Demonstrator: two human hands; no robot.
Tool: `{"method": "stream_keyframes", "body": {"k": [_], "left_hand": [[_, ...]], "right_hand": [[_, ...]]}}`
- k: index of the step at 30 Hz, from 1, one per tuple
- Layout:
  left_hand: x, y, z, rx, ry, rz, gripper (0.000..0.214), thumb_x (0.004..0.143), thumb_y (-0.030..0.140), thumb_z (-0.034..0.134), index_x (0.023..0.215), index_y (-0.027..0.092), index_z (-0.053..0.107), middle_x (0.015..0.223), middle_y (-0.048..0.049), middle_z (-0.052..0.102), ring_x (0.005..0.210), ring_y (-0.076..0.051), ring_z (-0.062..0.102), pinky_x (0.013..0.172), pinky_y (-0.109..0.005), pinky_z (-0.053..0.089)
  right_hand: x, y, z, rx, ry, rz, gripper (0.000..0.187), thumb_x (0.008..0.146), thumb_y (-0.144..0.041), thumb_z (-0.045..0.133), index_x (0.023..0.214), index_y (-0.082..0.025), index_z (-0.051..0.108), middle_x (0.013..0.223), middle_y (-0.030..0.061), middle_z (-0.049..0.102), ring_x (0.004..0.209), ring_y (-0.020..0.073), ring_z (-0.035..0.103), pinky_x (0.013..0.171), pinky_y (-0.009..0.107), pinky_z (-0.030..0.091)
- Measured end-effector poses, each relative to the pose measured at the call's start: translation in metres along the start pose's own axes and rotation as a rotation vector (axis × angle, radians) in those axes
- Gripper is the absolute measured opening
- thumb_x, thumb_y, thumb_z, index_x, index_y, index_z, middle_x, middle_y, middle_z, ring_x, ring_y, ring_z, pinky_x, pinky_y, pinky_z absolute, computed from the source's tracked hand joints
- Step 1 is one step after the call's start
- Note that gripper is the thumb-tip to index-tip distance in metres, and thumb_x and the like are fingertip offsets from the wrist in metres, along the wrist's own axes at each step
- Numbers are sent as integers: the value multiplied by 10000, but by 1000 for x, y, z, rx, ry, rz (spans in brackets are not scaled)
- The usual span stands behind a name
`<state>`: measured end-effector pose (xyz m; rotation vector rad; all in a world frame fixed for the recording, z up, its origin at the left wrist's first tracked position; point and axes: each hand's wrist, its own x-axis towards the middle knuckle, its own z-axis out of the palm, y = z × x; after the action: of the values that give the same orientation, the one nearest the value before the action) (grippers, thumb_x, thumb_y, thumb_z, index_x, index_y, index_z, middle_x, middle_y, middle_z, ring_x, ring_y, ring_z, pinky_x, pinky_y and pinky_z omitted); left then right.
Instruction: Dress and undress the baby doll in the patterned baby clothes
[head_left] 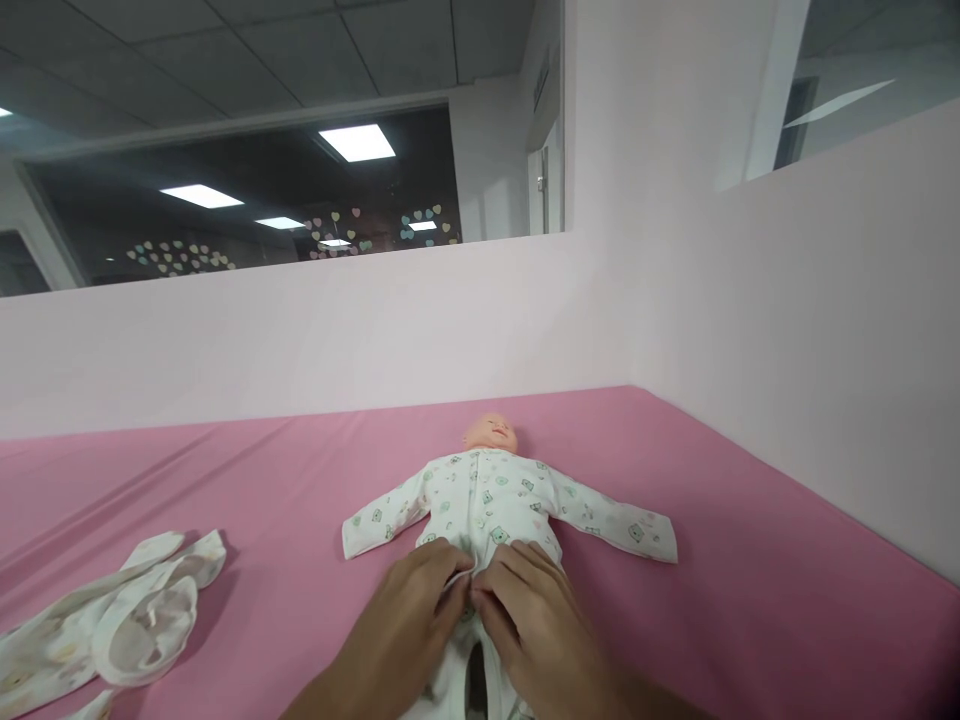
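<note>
A baby doll (491, 432) lies face up on a pink sheet, dressed in a white baby romper (517, 490) with small green prints. The long sleeves spread out to both sides, and a front seam runs down the middle. Over the lower front, my left hand (420, 610) pinches one edge of the romper's opening between thumb and fingers. Right beside it, my right hand (529, 610) is closed on the other edge, its fingertips nearly touching the left ones. Below the hands the front parts and a dark gap shows between the legs. Whatever fastener lies under my fingertips is hidden.
Crumpled white baby clothes (142, 620) lie at the left on the pink sheet (292, 500). A pale wall (315, 340) borders the far side, and another wall (810, 330) the right. Windows above reflect ceiling lights and show heart stickers.
</note>
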<state>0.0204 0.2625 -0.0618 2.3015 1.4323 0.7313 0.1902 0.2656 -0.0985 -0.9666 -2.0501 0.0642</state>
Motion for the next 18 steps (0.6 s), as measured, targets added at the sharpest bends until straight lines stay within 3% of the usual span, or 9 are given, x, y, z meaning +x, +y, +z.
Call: {"method": "stream_keyframes", "body": {"k": [3, 5, 9, 11, 14, 18], "left_hand": [[2, 7, -18, -52, -113, -1, 291, 948, 310, 368, 748, 224, 561, 755, -2, 594, 723, -165, 528, 657, -273, 381], [7, 13, -33, -83, -158, -21, 310, 945, 314, 361, 732, 224, 568, 706, 7, 570, 678, -154, 511, 621, -263, 369], [34, 20, -54, -137, -83, -125, 306, 912, 382, 399, 772, 208, 608, 730, -4, 606, 613, -140, 534, 539, -244, 376], [55, 20, -54, -155, -28, -177, 313, 895, 417, 418, 812, 191, 619, 757, -16, 622, 597, -136, 554, 497, -234, 377], [89, 20, -45, -145, -28, -209, 275, 858, 408, 468, 857, 178, 619, 755, -27, 623, 571, -137, 554, 466, -234, 357], [123, 18, -25, 4, -44, -243, 173, 777, 333, 550, 674, 197, 526, 585, 4, 547, 493, -128, 479, 508, -261, 296]], "right_hand": [[-5, 4, -7, 120, -43, -64, 187, 913, -114, 480, 772, -208, 558, 778, -7, 577, 809, 163, 518, 775, 311, 407], [-7, 8, -12, 208, -7, -26, 189, 938, -145, 441, 800, -208, 556, 793, 4, 557, 798, 158, 517, 740, 299, 414], [-16, 26, -23, 233, 166, 149, 235, 969, -205, 394, 753, -207, 486, 768, 8, 496, 736, 149, 518, 694, 285, 443], [-26, 37, -27, 161, 168, 155, 231, 962, -209, 414, 736, -214, 463, 732, -4, 480, 695, 146, 515, 656, 279, 447], [-47, 54, -30, 49, 59, 85, 209, 938, -170, 449, 735, -218, 464, 725, -9, 503, 676, 140, 534, 616, 262, 450], [-65, 64, -29, -53, -2, 18, 207, 900, -100, 455, 728, -216, 449, 739, -6, 514, 685, 131, 544, 618, 248, 454]]}}
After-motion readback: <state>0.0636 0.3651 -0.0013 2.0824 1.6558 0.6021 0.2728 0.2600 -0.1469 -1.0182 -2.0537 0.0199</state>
